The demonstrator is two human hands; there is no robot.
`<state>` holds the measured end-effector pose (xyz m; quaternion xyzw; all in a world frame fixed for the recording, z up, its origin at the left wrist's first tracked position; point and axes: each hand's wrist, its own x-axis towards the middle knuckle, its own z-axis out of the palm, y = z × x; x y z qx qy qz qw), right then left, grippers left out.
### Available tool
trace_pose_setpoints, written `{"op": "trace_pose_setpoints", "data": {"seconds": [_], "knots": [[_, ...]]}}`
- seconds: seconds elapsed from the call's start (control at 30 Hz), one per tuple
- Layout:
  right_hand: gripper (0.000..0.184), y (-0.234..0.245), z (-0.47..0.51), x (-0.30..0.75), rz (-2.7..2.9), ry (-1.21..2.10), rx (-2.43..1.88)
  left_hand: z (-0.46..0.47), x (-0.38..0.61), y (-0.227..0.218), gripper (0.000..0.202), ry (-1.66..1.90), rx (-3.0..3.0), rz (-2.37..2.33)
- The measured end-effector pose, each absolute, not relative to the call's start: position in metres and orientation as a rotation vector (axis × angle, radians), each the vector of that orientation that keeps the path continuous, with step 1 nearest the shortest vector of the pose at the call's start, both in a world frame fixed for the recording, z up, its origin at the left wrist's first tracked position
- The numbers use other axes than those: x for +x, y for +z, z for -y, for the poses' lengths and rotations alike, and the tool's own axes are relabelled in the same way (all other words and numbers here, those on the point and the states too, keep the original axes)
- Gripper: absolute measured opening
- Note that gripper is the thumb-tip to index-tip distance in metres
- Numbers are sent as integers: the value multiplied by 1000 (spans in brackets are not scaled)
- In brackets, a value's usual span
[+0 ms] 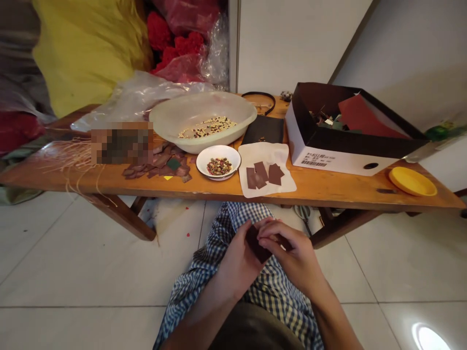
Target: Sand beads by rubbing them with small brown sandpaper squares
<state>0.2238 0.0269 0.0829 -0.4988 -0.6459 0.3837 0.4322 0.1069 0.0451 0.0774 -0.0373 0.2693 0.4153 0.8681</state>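
Two hands hold a dark brown square above a checked cloth on the lap, below the front edge of a wooden table. The left hand is closed on the lower side of the brown square, and the right hand is closed over it from above, with its fingers curled across the upper edge. Both hands grip the square between them, and part of it is hidden by the fingers.

On the table, a wide plastic basin holds a shallow layer of pale and dark beads. Just in front of it, a small white dish holds mixed green, brown and red beads. To the right, a shoebox with a white outer wall and black lining holds a red sheet and a jumble of small dark scraps. A yellow dish sits near the table's right end, beside the shoebox.

Three brown squares lie on a white sheet near the table's front edge, below a black pouch. A pile of brown scraps lies left of the small dish, and pale fibres spread across the left end. A pixelated patch hides part of the table beside them.
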Motion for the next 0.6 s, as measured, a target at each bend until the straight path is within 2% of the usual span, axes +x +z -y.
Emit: {"op": "trace_pose_setpoints", "data": {"seconds": [0.13, 0.23, 0.6], "knots": [[14, 76, -31, 220, 1866, 732, -1196, -44, 107, 71, 38, 933, -107, -590], [16, 70, -33, 217, 1940, 625, -1232, -42, 106, 66, 34, 960, -100, -615], [16, 63, -36, 206, 1953, 641, -1247, -37, 107, 51, 28, 1103, -83, -721]]}}
